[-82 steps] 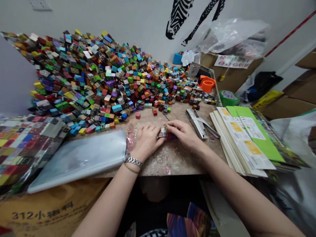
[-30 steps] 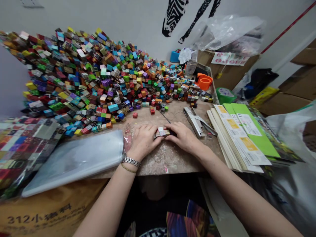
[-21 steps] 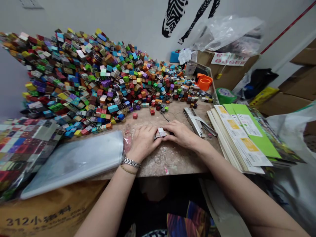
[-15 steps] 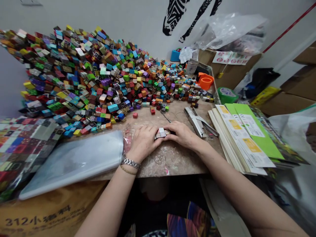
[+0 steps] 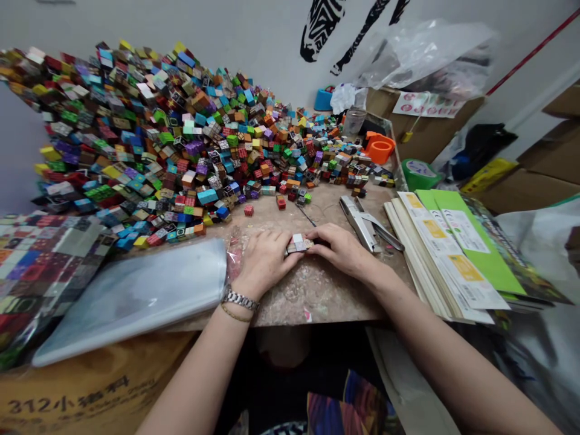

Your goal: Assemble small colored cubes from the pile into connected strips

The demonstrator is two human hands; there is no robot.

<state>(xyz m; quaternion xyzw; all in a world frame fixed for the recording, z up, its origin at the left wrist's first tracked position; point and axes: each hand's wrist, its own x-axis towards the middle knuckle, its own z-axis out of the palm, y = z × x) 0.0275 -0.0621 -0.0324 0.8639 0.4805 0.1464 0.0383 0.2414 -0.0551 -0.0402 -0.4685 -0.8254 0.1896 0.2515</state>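
Between my two hands sits a small group of cubes [image 5: 298,243], white and grey on top with patterned brownish faces to the right. My left hand [image 5: 266,260] is closed on the left side of the cubes, its thumb along their near edge. From the right, my right hand [image 5: 338,249] pinches the other end with thumb and fingers. Both hands rest low over the worn tabletop [image 5: 312,290]. How many cubes lie under the fingers is hidden. A red cube [image 5: 249,210] and a thin dark stick [image 5: 306,215] lie just beyond.
A large heap of colourful cubes [image 5: 181,139] fills the back and left. Clear plastic sleeves [image 5: 145,296] lie left of my hands. To the right are a stapler [image 5: 362,223], a stack of cards [image 5: 435,254], an orange tape dispenser [image 5: 379,148] and green tape [image 5: 419,175].
My right hand's fingers have shifted slightly on the cubes, and a light patterned face now shows by its fingertips. My left hand stays nearly the same. The view has moved a little.
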